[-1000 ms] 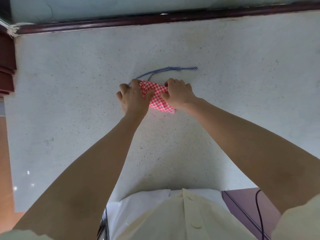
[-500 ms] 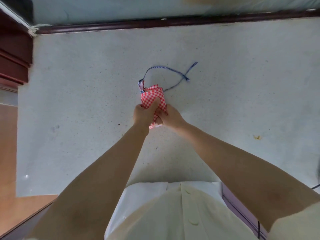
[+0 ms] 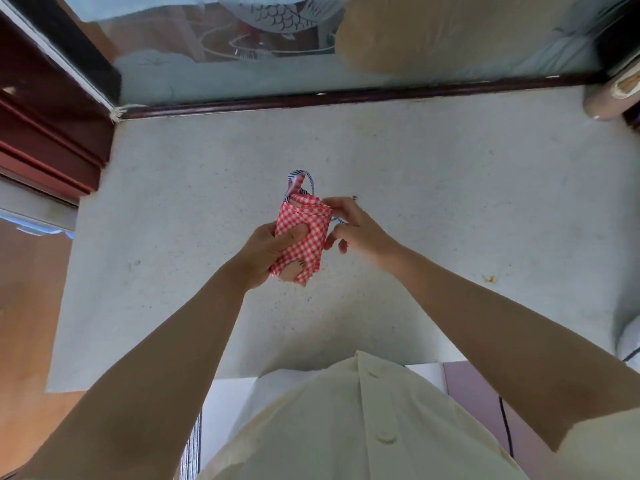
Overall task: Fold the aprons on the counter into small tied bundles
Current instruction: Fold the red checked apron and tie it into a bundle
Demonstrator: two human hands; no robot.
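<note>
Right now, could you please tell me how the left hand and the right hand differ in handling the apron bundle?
The left hand wraps round the apron bundle, thumb across its front; the right hand only pinches its top corner. The left hand's fingers are curled tight; the right hand's lower fingers hang loose. Both touch the same bundle.

cream shirt [image 3: 339, 445], buttoned front [image 3: 385, 439], short sleeves [image 3: 604, 445]
</note>
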